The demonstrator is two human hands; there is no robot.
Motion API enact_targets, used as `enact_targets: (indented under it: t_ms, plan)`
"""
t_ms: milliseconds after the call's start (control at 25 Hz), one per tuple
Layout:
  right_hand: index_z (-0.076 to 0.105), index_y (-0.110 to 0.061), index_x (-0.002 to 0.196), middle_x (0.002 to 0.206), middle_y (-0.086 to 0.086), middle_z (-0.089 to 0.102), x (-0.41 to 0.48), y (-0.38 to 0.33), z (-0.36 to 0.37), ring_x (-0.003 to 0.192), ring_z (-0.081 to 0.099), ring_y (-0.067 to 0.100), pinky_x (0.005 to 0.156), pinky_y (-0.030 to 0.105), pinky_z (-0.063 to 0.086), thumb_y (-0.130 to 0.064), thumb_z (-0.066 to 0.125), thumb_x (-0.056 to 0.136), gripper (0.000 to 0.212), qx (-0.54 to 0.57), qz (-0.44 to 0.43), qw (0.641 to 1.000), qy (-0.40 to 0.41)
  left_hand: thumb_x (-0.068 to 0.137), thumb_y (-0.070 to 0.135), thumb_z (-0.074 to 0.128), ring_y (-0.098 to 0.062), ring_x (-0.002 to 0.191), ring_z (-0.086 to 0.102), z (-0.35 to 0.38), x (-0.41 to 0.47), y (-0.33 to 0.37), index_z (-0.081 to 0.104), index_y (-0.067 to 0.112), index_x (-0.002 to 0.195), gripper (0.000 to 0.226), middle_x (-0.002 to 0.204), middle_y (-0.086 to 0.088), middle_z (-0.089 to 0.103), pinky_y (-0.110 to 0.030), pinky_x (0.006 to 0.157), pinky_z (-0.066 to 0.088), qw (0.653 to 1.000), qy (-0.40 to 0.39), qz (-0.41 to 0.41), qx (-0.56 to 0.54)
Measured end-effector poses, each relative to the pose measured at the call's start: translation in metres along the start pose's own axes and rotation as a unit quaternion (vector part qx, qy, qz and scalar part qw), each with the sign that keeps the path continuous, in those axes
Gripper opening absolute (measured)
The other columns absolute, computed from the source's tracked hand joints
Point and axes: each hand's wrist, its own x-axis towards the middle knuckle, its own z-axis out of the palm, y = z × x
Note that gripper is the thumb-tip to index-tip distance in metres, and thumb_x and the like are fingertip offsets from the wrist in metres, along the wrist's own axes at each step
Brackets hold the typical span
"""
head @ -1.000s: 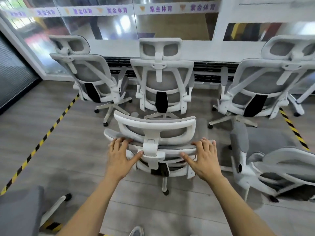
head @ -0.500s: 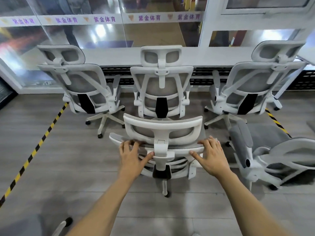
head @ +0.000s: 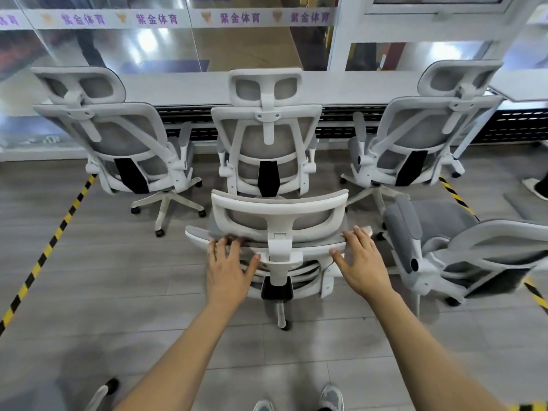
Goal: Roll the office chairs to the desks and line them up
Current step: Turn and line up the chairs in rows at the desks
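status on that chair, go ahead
Hands: left hand, right hand flat on near chair backrest. Directly ahead: middle chair at desk. Close right: side chair.

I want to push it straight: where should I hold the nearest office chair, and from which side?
From behind, on the backrest's top edge, one hand each side of the headrest post. The back faces you, and that edge is wide, so an even push probably rolls it straight.

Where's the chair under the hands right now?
Head view, centre: the near chair stands just behind the middle chair at the desk, left hand and right hand on its backrest.
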Motion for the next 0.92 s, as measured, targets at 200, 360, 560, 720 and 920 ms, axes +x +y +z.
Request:
enact_targets:
  t_ms: [200, 360, 560, 720, 920]
  plan:
    - [0.050, -0.019, 0.143, 0.148, 0.000, 0.049, -0.031, -0.021, -0.002, 0.137, 0.043, 0.024, 0.112, 0.039, 0.038, -0.029, 0.056, 0.097, 0.047, 0.061, -0.016, 0.997, 0.045, 0.094, 0.036, 0.058, -0.037, 0.138, 0.037, -0.009, -0.020, -0.005, 0.051, 0.022, 0.136, 0.046, 0.147, -0.009, 0.045, -0.054, 0.110, 0.038, 0.999, 0.002, 0.049, -0.008]
    - [0.054, -0.020, 0.138, 0.134, 0.001, 0.060, -0.058, -0.046, -0.015, 0.121, 0.052, 0.026, 0.103, 0.040, 0.042, -0.025, 0.056, 0.096, 0.043, 0.062, -0.050, 0.995, 0.058, 0.090, 0.027, 0.063, -0.033, 0.124, 0.047, -0.028, -0.050, 0.006, 0.058, 0.018, 0.127, 0.038, 0.134, -0.008, 0.055, -0.047, 0.104, 0.043, 0.998, 0.012, 0.059, -0.022]
    - [0.060, -0.020, 0.130, 0.122, 0.000, 0.064, -0.107, -0.078, -0.031, 0.114, 0.055, 0.025, 0.101, 0.037, 0.041, -0.023, 0.061, 0.095, 0.036, 0.115, -0.148, 0.980, 0.071, 0.091, 0.025, 0.058, -0.025, 0.109, 0.051, -0.069, -0.128, 0.023, 0.059, 0.021, 0.119, 0.028, 0.120, -0.002, 0.058, -0.041, 0.091, 0.046, 0.997, 0.071, 0.028, -0.017]
    - [0.059, -0.022, 0.132, 0.124, -0.002, 0.060, -0.166, -0.105, -0.026, 0.114, 0.053, 0.021, 0.100, 0.040, 0.044, -0.023, 0.062, 0.095, 0.037, 0.157, -0.227, 0.961, 0.003, 0.090, 0.029, 0.054, -0.023, 0.106, 0.050, -0.101, -0.216, 0.017, 0.059, 0.022, 0.117, 0.029, 0.118, 0.001, 0.058, -0.039, 0.090, 0.044, 0.993, 0.112, -0.029, 0.000]
    - [0.058, -0.024, 0.135, 0.127, -0.001, 0.059, -0.240, -0.171, -0.009, 0.118, 0.053, 0.021, 0.103, 0.040, 0.043, -0.026, 0.059, 0.096, 0.040, 0.168, -0.330, 0.925, -0.079, 0.089, 0.031, 0.053, -0.023, 0.106, 0.051, -0.152, -0.328, -0.016, 0.061, 0.023, 0.116, 0.029, 0.117, 0.003, 0.058, -0.039, 0.091, 0.043, 0.977, 0.163, -0.132, 0.032]
